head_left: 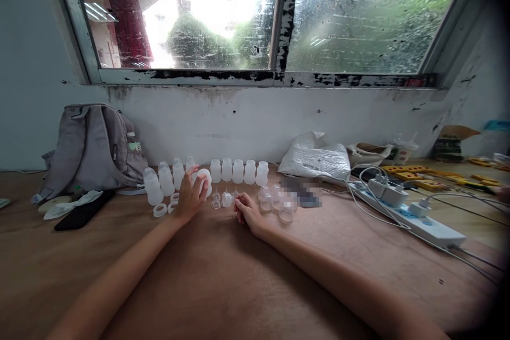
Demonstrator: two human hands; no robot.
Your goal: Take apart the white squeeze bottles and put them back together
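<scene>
A frosted bottle (204,174) is at the left hand (196,187), near the middle of the brown wooden counter (207,287). Its pale, rounded end is turned toward the wearer, so its long axis appears to run away from them, foreshortened; the far end is hidden. It lies at the fingertips, on the right side of the left hand, whose fingers are parted and bent around it; the thumb's contact is unclear.

The right hand (247,212) is well apart from it, low over the counter, its fingers curled in together; whether they pinch anything cannot be told. Clear teat pieces (215,201) lie between the hands, white rings (160,210) beside the left hand, and clear caps (285,214) just right of the right hand.

Behind stand teat-topped bottles (166,179) at the left and open bottles (238,171) in a row. Farther out are a grey backpack (93,143), a silvery bag (316,159) and a white power strip (414,218), below a stained wall (255,117) and a streaked window (358,16) with peeling frames.
</scene>
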